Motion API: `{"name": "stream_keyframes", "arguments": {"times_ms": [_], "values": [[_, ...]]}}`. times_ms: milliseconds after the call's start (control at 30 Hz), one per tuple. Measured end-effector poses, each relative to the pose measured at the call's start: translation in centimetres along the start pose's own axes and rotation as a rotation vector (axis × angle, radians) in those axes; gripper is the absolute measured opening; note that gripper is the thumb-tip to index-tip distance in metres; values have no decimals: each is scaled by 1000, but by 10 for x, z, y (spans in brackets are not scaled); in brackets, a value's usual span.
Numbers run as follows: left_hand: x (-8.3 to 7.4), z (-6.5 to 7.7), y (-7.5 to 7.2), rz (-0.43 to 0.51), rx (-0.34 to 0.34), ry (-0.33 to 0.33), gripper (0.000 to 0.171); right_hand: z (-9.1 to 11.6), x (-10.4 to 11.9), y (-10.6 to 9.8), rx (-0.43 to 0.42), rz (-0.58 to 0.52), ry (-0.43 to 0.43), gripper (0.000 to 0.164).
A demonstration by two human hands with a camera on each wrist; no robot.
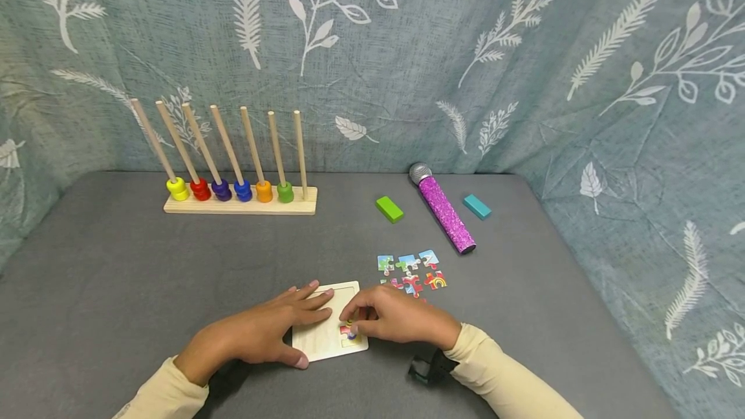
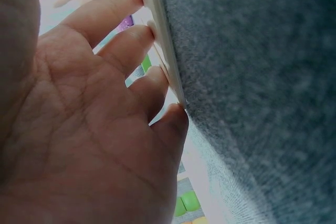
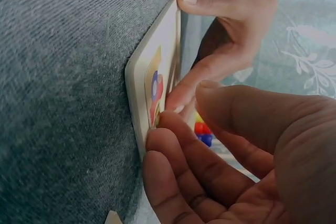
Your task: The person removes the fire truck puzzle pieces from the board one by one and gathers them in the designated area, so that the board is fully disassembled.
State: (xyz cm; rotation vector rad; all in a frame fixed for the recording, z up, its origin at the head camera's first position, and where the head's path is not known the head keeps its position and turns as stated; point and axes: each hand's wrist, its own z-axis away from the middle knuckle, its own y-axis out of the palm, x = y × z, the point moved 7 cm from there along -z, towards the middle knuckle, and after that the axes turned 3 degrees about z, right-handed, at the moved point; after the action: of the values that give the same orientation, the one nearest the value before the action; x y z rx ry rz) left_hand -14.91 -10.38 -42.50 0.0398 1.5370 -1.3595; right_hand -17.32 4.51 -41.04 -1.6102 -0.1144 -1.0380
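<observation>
A pale wooden puzzle board (image 1: pixel 317 339) with a shallow recess lies on the table. My left hand (image 1: pixel 273 322) rests across its left side, fingers spread and fairly straight, the thumb at the near edge. In the left wrist view those fingertips (image 2: pixel 144 32) meet the board's edge. A colourful jigsaw piece (image 3: pixel 156 90) sits in the recess at the board's right side. My right hand (image 1: pixel 396 315) is over that side, fingers bent and their tips at the piece; the right wrist view shows the thumb (image 3: pixel 210 90) apart from them. The fingers partly cover the piece.
Several loose jigsaw pieces (image 1: pixel 410 264) lie beyond my right hand. Farther back are a green block (image 1: pixel 389 209), a purple glitter microphone (image 1: pixel 447 215) and a teal block (image 1: pixel 477 206). A wooden peg stand (image 1: pixel 241 207) with coloured beads stands back left, before a leaf-patterned curtain (image 1: pixel 372 63).
</observation>
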Motion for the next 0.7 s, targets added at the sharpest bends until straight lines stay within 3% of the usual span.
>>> {"name": "stream_keyframes", "arguments": {"times_ms": [433, 700], "values": [[0, -1, -1, 10, 8, 7, 81, -2, 4, 0, -23, 28, -63, 16], [1, 0, -2, 10, 11, -2, 80, -3, 5, 0, -16, -8, -20, 23]]}}
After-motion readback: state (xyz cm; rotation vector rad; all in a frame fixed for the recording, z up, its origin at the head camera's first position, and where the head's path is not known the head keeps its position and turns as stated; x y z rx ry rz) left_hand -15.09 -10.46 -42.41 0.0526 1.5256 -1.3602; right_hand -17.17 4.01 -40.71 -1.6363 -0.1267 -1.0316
